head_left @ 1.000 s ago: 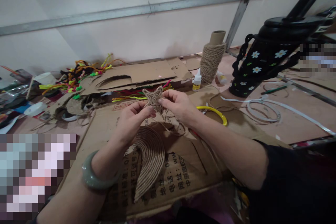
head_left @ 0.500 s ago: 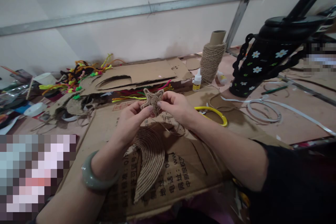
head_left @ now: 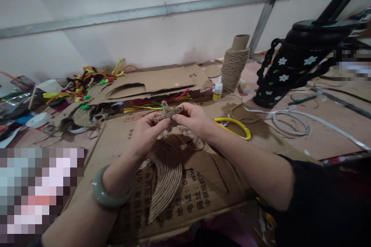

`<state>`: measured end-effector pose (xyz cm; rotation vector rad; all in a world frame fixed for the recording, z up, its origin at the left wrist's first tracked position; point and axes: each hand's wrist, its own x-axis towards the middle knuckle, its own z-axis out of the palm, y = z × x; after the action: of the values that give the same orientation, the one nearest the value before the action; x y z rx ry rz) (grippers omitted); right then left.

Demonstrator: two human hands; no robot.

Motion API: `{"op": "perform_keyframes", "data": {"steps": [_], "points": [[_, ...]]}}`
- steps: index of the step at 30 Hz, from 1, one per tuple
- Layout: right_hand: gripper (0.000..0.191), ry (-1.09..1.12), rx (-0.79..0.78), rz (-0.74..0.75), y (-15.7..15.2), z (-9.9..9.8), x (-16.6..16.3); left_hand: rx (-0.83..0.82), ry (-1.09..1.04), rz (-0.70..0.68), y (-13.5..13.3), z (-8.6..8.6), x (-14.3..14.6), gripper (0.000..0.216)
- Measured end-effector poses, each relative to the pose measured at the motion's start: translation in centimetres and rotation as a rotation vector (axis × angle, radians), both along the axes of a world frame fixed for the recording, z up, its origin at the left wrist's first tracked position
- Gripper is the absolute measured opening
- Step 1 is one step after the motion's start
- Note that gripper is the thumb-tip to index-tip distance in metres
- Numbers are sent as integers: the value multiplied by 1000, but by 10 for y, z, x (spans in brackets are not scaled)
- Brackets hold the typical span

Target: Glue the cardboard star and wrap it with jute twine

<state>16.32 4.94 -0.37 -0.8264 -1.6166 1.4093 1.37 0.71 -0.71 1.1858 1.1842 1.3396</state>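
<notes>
A small star made of coiled twine (head_left: 168,113) is held up between both hands, above the cardboard. My left hand (head_left: 147,133) pinches its left side, thumb on the front. On the right side my right hand (head_left: 195,119) grips it with thumb and fingers. Parts of the star's lower points are hidden by the thumbs. Below the hands lies a crescent of coiled twine (head_left: 169,177), flat on the printed cardboard sheet (head_left: 199,216). Loose twine trails on the cardboard beneath my right hand.
Behind stand a spool of twine (head_left: 235,65) and a small glue bottle (head_left: 217,89). A yellow ring (head_left: 246,133) lies right of my hands. Further right are a black flowered tumbler (head_left: 286,65) and a white coiled strip (head_left: 291,121). Coloured pipe cleaners (head_left: 87,79) are heaped back left.
The star has turned and tilted a little between my fingers, its top point now further left and slightly lower. Both hands keep hold of it; the surrounding things stay put.
</notes>
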Motion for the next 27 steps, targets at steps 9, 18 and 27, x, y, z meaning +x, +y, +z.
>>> {"op": "perform_keyframes", "data": {"steps": [9,18,27], "points": [[4,30,-67,-9,0,5,1,-47,-21,-16,-1,3,0,15],[2,42,-86,-11,2,0,1,-10,72,-30,0,-3,-2,10],[7,-94,8,29,2,-1,2,15,59,-37,-1,1,-1,11]]}}
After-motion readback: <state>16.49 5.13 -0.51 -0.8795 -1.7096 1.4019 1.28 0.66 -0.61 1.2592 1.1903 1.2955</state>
